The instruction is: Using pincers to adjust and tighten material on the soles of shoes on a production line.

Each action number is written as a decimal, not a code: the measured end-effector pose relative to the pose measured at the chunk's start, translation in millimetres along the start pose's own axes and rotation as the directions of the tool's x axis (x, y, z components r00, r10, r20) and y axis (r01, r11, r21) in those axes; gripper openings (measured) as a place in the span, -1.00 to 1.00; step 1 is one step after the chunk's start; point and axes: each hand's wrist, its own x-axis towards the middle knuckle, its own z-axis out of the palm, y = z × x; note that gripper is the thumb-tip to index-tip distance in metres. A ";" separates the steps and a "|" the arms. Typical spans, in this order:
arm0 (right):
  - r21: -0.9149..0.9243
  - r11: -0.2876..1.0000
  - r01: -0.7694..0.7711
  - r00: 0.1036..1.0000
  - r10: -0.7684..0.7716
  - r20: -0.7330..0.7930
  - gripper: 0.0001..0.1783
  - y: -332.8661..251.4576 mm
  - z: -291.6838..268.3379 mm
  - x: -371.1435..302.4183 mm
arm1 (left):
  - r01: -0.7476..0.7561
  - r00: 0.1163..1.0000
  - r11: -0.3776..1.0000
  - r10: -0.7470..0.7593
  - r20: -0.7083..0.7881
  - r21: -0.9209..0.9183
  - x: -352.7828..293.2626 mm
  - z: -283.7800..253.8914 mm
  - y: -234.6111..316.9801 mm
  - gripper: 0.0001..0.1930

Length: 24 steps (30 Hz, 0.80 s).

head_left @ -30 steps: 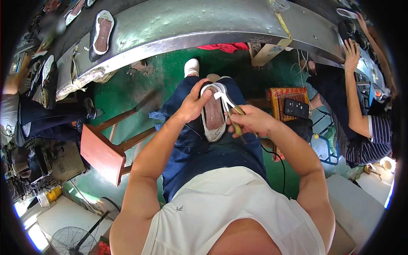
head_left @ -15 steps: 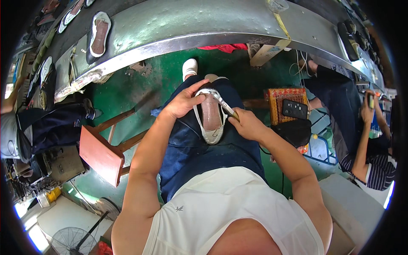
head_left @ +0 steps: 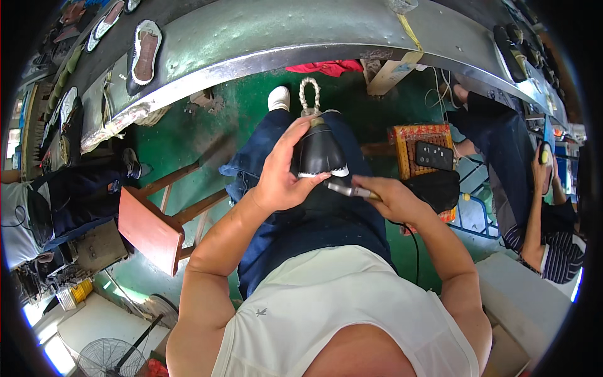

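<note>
A black shoe upper (head_left: 319,151) stretched over a last rests on my lap, its dark outer side facing up. White fringed edging shows along its near end, and a twisted pale rope loop (head_left: 309,94) sticks out at the far end. My left hand (head_left: 282,169) wraps the shoe's left side, thumb near the white edging. In my right hand (head_left: 389,198) is a silver metal tool that looks like lasting pliers (head_left: 345,188). Its head is just beside the shoe's near right corner. My fingers cover most of the handle.
A metal-topped bench (head_left: 264,38) runs across the far side, with another lasted shoe (head_left: 146,53) on its left. A reddish stool (head_left: 151,229) stands left. To the right, a woven seat (head_left: 408,141) bears a dark device (head_left: 434,156) and a black pouch (head_left: 433,193). Other people sit on both sides.
The shoe has been turned over, from its brown insole side to its black outer side. My left hand has shifted its hold; the right hand with the pliers has moved slightly nearer and right.
</note>
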 end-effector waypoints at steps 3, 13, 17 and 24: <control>0.154 0.958 -0.244 0.885 0.155 0.440 -0.53 0.1 -10.8 -16.3 | -0.177 0.982 0.984 0.178 -0.070 0.029 3.0 -11.1 -1.9 -0.04; 0.433 0.900 -0.051 0.954 0.171 -0.245 -0.55 -16.3 50.7 59.2 | -0.111 0.990 0.979 0.095 0.100 0.170 -52.3 26.3 -15.5 0.22; 0.423 0.902 -0.090 0.961 0.191 -0.201 -0.52 -22.8 54.3 54.3 | -0.011 0.969 0.978 -0.041 0.245 0.209 -47.0 17.6 -5.0 0.28; 0.379 0.921 -0.092 0.935 0.211 -0.285 -0.34 -20.9 69.1 52.0 | 0.168 0.957 0.986 -0.158 0.243 -0.021 -22.2 8.8 -6.0 -0.23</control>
